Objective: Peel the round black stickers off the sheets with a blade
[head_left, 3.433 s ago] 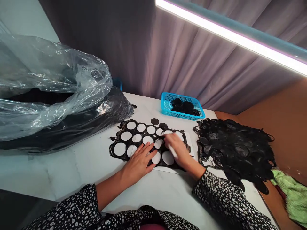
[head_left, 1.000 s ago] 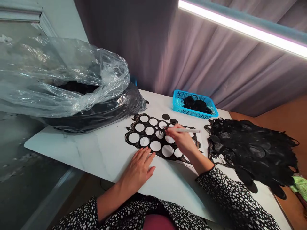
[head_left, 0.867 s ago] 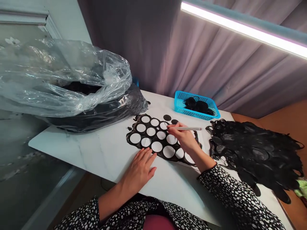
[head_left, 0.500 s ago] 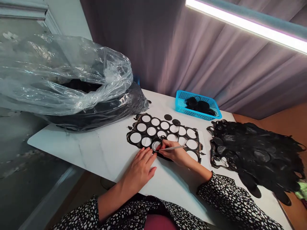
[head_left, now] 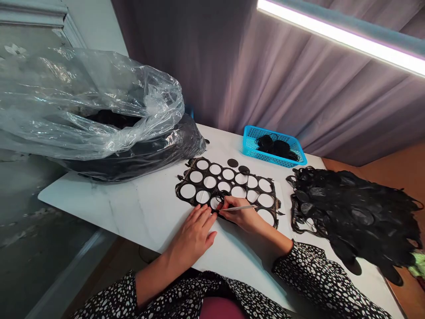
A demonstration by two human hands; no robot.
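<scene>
A black sheet [head_left: 218, 176] full of round holes lies on the white table, the tabletop showing white through the holes. My left hand [head_left: 198, 232] rests flat with fingers stretched, its fingertips at the sheet's near edge. My right hand [head_left: 241, 214] pinches a thin pale stick-like tool [head_left: 239, 207], whose tip points left at a hole in the near row. By the right fingertips sits a small tangle of thin black rings [head_left: 222, 196]; whether the fingers touch it I cannot tell. Two black discs [head_left: 233, 163] lie just beyond the sheet's far edge.
A large clear plastic bag [head_left: 146, 119] with black material stands on the left. At the back is a blue basket [head_left: 247, 148] holding black pieces. A heap of black cut sheets [head_left: 358, 212] covers the table's right side. A lamp tube [head_left: 341, 33] hangs above.
My right hand has shifted slightly, and the black rings by its fingertips now lie a little farther left over the holes. My left hand stays where it was.
</scene>
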